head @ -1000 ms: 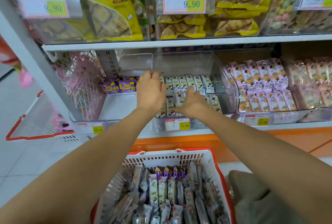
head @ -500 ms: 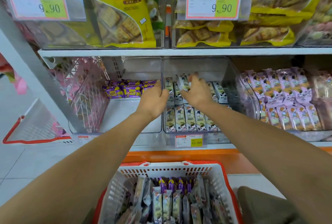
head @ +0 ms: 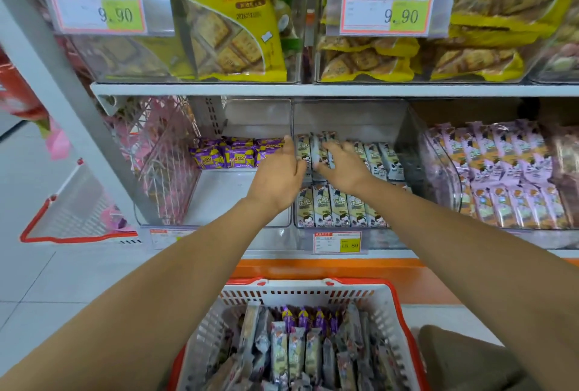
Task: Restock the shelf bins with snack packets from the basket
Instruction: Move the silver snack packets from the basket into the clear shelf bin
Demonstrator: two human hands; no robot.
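A clear shelf bin (head: pixel 404 127) in the middle of the lower shelf holds rows of pale snack packets (head: pixel 341 205). My left hand (head: pixel 277 171) is at the bin's left wall, fingers straight, its palm side against a few upright packets (head: pixel 318 149) in the back row. My right hand (head: pixel 343 165) reaches in from the right and holds those same packets between thumb and fingers. Below me stands the white basket (head: pixel 313 293) with a red rim, filled with more pale packets (head: pixel 296 350) and some purple ones (head: pixel 308 317).
To the left, another clear bin (head: pixel 238 193) holds purple packets (head: pixel 233 155) at its back. A bin of lilac packets (head: pixel 507 171) stands at the right. Yellow biscuit bags (head: pixel 232 30) fill the upper shelf. A second basket (head: pixel 72 218) sits on the floor at left.
My right hand moved from the bin's front row to the back row with packets in it. My left hand slid in beside it at the bin's left wall. The camera came closer.
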